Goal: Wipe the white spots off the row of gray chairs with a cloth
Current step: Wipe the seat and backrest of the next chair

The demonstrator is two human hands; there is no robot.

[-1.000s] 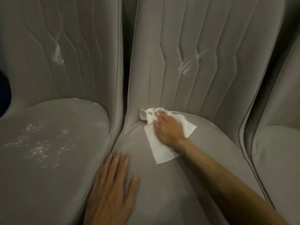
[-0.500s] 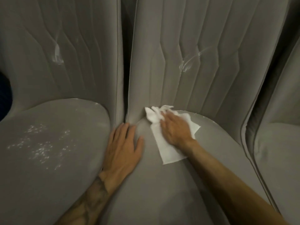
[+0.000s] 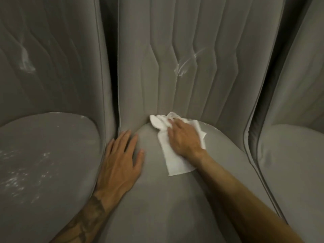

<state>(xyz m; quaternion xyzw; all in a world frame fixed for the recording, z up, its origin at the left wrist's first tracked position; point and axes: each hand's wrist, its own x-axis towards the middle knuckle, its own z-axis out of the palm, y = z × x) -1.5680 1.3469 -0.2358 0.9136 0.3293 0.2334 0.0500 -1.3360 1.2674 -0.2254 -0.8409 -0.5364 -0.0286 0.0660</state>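
Three gray padded chairs stand side by side. On the middle chair's seat (image 3: 157,199) my right hand (image 3: 184,139) presses a white cloth (image 3: 175,163) flat against the back of the seat, where it meets the backrest. My left hand (image 3: 121,160) lies flat on the same seat's left edge, fingers apart, holding nothing. A white smear (image 3: 185,64) marks the middle backrest. The left chair's seat (image 3: 52,137) carries scattered white spots (image 3: 21,174), and its backrest has a white smear (image 3: 26,64).
The right chair (image 3: 294,163) fills the right edge, with a narrow gap between it and the middle one. A dark gap (image 3: 112,67) separates the left and middle backrests.
My left hand slid forward along the middle seat's left edge toward the backrest. My right hand shifted the cloth slightly right along the seat's back edge, and the view moved closer.
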